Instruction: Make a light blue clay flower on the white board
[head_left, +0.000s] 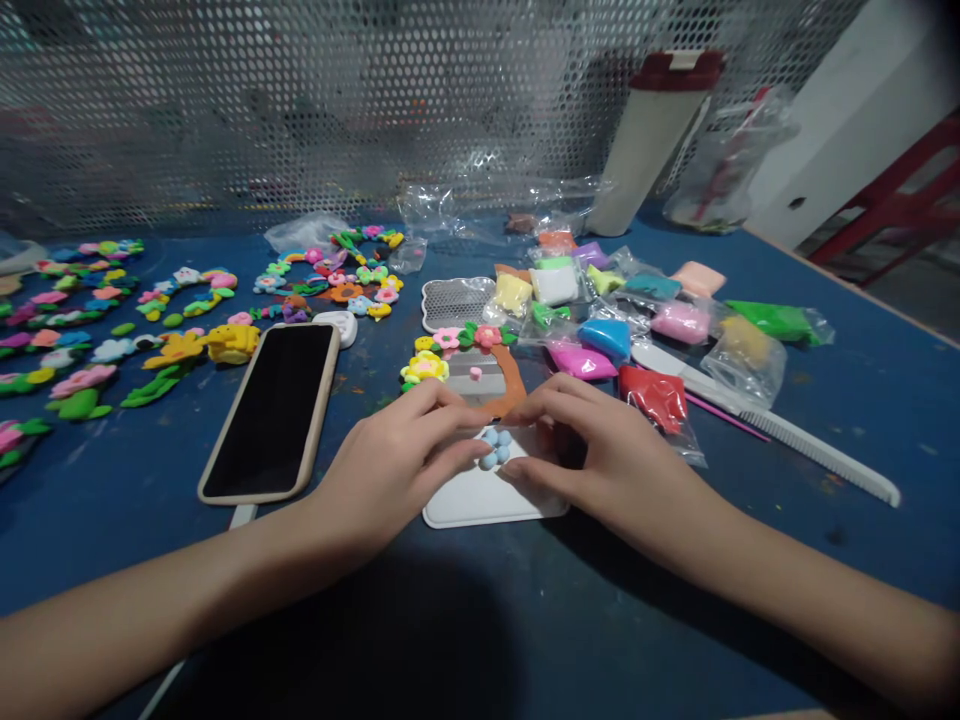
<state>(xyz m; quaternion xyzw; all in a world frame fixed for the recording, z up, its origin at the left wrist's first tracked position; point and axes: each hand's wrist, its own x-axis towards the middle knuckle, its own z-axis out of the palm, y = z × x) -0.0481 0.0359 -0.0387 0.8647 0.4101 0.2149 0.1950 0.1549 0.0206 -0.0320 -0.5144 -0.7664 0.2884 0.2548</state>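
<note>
Nearest me, taking the blue balls as the clock's centre, a white panel (487,508) lies on the bench (720,630) at 6 o'clock. Several small blue balls (489,461) sit clustered on it. My left hand (401,445) comes in from 9 o'clock, my right hand (600,435) from 3. Each grip is spread, thumb apart from fingers, nothing visibly pinched; I cannot tell whether the thumb tips press the balls. The cluster reads to me as a part-made flower: balls grouped, but not flattened and with no centre added.

At 12 o'clock, just beyond, is a mirror (491,384) with a brown border (514,378). Flowers cover its top and left; its right side is bare brown, so I judge decorating about half done. A loose pink bead (475,374) rests on the glass.

A phone (270,415) lies at 9 o'clock. Farther off, clay packets (604,338) spread at 1 to 2 o'clock, and flower-covered rings (187,292), seemingly finished, lie at 10.
</note>
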